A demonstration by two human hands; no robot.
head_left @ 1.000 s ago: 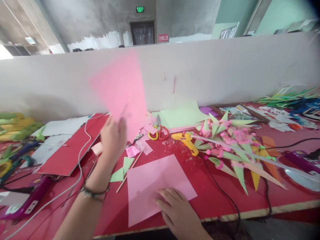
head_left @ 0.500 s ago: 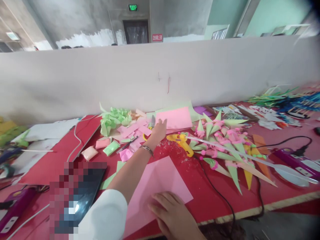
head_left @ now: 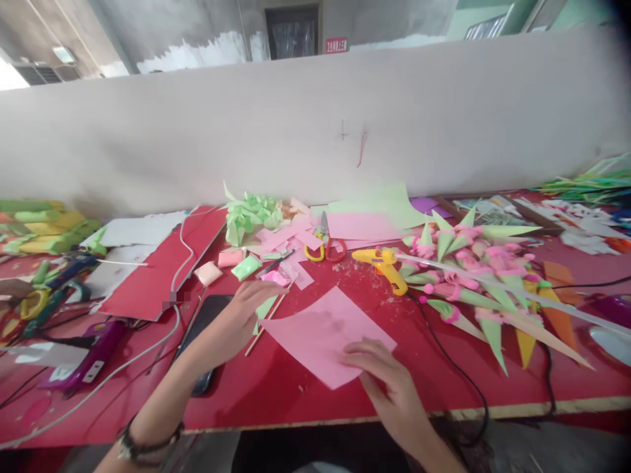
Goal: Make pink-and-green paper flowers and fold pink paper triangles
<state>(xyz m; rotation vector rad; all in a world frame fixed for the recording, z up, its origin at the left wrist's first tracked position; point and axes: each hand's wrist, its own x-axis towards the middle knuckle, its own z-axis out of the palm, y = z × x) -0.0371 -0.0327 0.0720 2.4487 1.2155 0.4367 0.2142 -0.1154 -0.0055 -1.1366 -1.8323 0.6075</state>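
Note:
A pink paper sheet (head_left: pixel 318 332) lies on the red table (head_left: pixel 296 394) in front of me. My right hand (head_left: pixel 389 387) pinches its near right edge, fingers curled on the paper. At the sheet's left edge is my left hand (head_left: pixel 241 318), fingers stretched toward the paper and touching or almost touching it; nothing is gripped in it. A thin wooden stick (head_left: pixel 269 315) and a green paper scrap lie under that hand's fingertips.
Scissors with yellow and red handles (head_left: pixel 323 246), a yellow glue gun (head_left: pixel 387 266) with a black cord, pink-and-green paper cones (head_left: pixel 468 276), crumpled green paper (head_left: pixel 249 217), a dark phone (head_left: pixel 204 328), a red board (head_left: pixel 158 276) and a white cable. A grey partition wall (head_left: pixel 296 131) runs behind.
My left hand has put a pink sheet down at the back near the scissors and come back to the near sheet's left edge. My right hand went from resting flat to pinching the sheet's edge.

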